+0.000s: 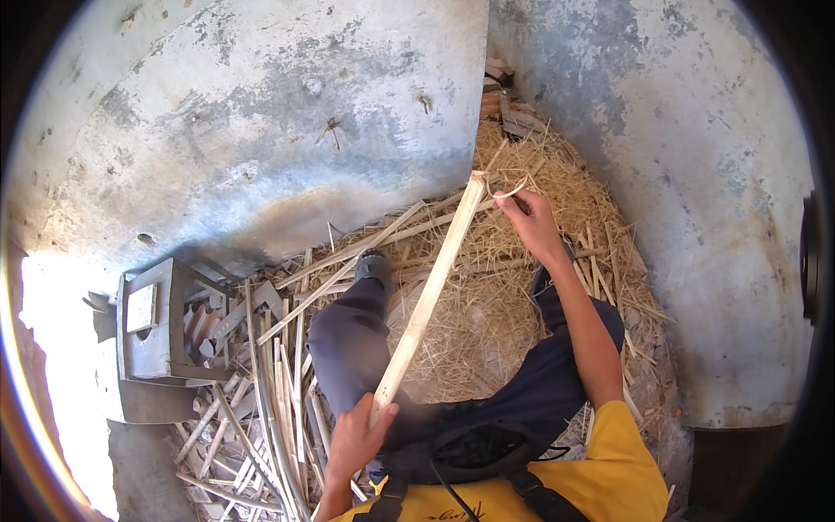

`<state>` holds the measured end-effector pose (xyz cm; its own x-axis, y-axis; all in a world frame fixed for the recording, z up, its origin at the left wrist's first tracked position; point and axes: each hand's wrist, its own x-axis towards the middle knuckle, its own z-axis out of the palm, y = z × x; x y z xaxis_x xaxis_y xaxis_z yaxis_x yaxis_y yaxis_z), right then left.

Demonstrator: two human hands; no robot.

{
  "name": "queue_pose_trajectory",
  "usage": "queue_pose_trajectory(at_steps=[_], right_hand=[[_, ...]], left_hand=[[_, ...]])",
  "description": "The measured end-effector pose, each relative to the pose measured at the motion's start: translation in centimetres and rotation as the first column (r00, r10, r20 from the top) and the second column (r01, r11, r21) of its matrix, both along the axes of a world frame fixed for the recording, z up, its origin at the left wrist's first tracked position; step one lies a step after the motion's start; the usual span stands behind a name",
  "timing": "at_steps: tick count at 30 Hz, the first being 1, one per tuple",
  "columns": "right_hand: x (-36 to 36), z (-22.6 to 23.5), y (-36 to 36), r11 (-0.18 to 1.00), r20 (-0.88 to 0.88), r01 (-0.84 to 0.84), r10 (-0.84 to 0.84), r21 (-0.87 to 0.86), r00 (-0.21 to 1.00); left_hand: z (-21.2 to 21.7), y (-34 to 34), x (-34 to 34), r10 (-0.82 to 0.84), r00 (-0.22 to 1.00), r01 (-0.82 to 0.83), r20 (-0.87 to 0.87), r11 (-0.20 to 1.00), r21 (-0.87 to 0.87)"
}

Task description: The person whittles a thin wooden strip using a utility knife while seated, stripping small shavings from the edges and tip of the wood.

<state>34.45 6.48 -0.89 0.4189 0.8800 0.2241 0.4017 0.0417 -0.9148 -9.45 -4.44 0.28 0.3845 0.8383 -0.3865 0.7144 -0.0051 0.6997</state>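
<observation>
A long pale slat of split bamboo or wood (pixel 428 300) slants up and away from my lap. My left hand (pixel 355 442) is closed around its near end. By its far end, my right hand (pixel 531 224) pinches a thin curled strip (pixel 515 189) between thumb and fingers. The curl lies right beside the slat's tip; I cannot tell whether it is still joined to it. No tool shows in either hand.
Straw-like shavings (pixel 474 339) cover the ground between my feet. Several loose slats (pixel 287 391) lie to the left, near a grey wooden box (pixel 156 326) with scraps inside. Worn whitish-grey panels (pixel 261 113) stand ahead and another panel (pixel 696 217) stands to the right.
</observation>
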Motion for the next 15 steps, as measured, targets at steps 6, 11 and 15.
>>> queue_pose_trajectory(at_steps=[6,11,15], right_hand=[[-0.4,2.6,-1.3,0.986,-0.412,-0.074,0.129,0.147,0.902],[0.6,2.1,-1.8,0.983,-0.222,-0.027,0.068,0.183,0.973],[1.4,2.5,-2.4,0.980,0.013,-0.024,0.022,0.198,1.000]], left_hand=[[0.5,1.3,1.1,-0.096,0.993,0.079,0.064,0.971,0.227],[1.8,2.8,4.5,-0.105,0.992,0.079,0.075,0.953,0.291],[0.7,5.0,9.0,-0.234,0.950,0.135,0.205,0.904,0.407]])
